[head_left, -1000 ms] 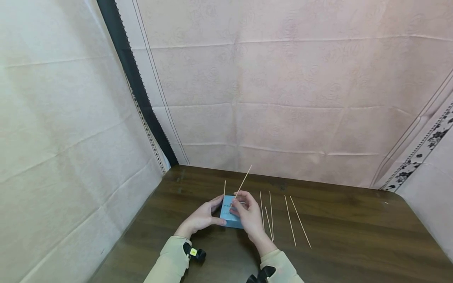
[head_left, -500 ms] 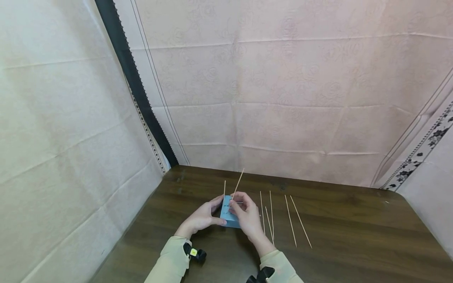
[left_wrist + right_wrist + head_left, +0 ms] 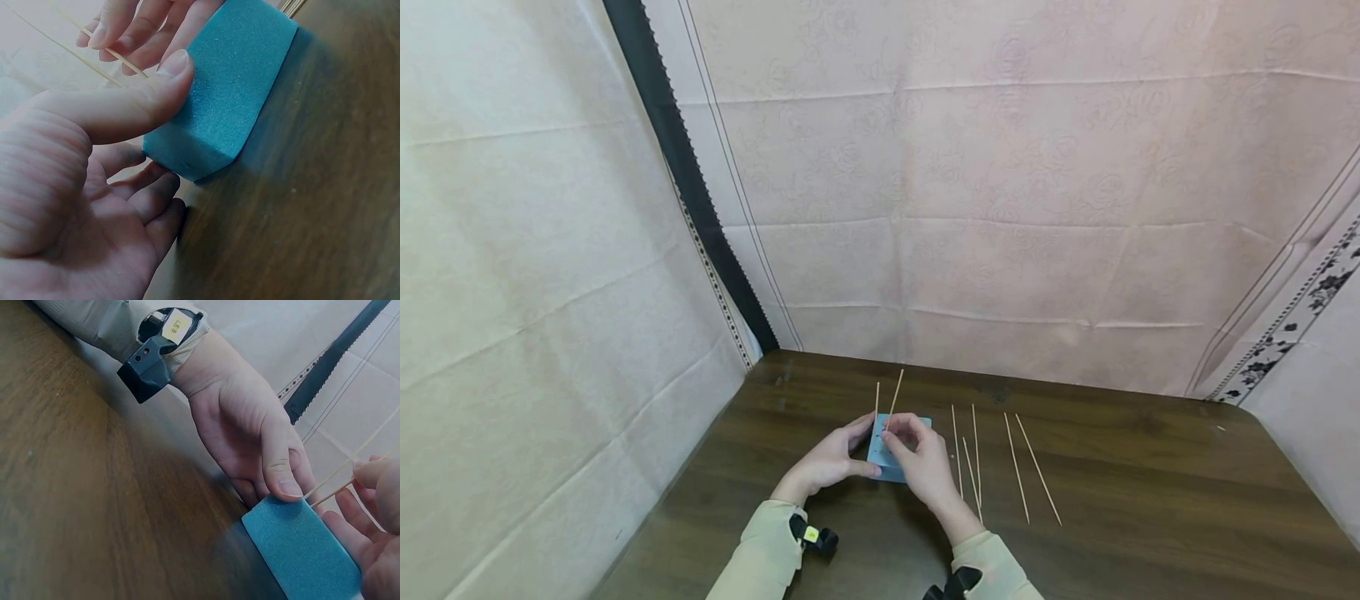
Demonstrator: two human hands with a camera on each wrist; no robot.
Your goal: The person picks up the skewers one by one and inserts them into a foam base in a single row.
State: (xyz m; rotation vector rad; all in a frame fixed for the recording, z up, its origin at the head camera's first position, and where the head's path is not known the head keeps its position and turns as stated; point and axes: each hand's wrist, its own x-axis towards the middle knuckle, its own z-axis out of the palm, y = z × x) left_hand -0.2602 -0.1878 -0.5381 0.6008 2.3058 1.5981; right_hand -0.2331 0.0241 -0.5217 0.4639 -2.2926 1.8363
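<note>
My left hand point(image 3: 835, 457) grips the left end of a light blue foam block point(image 3: 891, 474), its thumb on the near side and fingers behind. In the left wrist view, the thumb presses near the top edge of the block point(image 3: 237, 81). Over the block's top, my right hand point(image 3: 927, 462) pinches a thin wooden skewer point(image 3: 897, 392) between thumb and fingers. That skewer leans slightly right, its lower end close at the block's top; the right wrist view shows it meeting the block point(image 3: 300, 544) near the left thumb. A second skewer point(image 3: 877, 398) stands upright at the block's far left corner.
Several loose skewers point(image 3: 1017, 467) lie on the dark wooden table point(image 3: 1165, 475) to the right of my right hand. A pale cloth point(image 3: 1000, 208) hangs behind the table, and another cloth point(image 3: 550, 250) along the left side.
The pinched skewer has shifted left and become more upright, its top end now lower in view. My right fingers moved slightly left with it. The left hand and block stay put.
</note>
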